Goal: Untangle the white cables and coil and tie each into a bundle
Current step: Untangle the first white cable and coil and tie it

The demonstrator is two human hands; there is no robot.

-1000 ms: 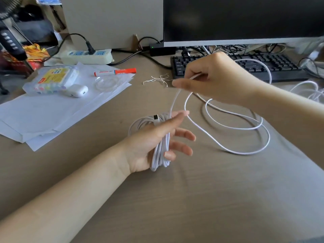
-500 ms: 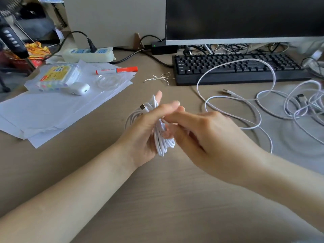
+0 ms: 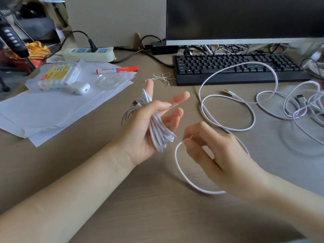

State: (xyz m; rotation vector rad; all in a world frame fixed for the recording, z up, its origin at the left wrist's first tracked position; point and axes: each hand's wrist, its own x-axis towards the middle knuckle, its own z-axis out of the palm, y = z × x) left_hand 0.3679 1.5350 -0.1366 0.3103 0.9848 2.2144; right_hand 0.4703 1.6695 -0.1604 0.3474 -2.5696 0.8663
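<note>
My left hand [image 3: 149, 127] is held palm up above the desk with a coil of white cable [image 3: 157, 130] wound around it, thumb pressing the plug end, fingers spread. My right hand [image 3: 210, 151] pinches the free run of the same cable just right of the coil; a slack loop [image 3: 180, 172] hangs below it. The rest of this cable [image 3: 245, 102] lies in loops on the desk, reaching over the keyboard. A second tangle of white cables [image 3: 305, 106] lies at the far right. Small twist ties [image 3: 161, 78] lie in front of the keyboard.
A black keyboard [image 3: 219, 67] and monitor [image 3: 245, 20] stand at the back. At left lie white papers [image 3: 52, 109], an earbud case [image 3: 78, 87], a marker pack [image 3: 56, 75], a red marker [image 3: 117, 70] and a power strip [image 3: 87, 54].
My right hand swung from high near the keyboard down to the coil, then pulled right and lower with the cable. Another turn lies on the left hand, whose fingers have spread.
</note>
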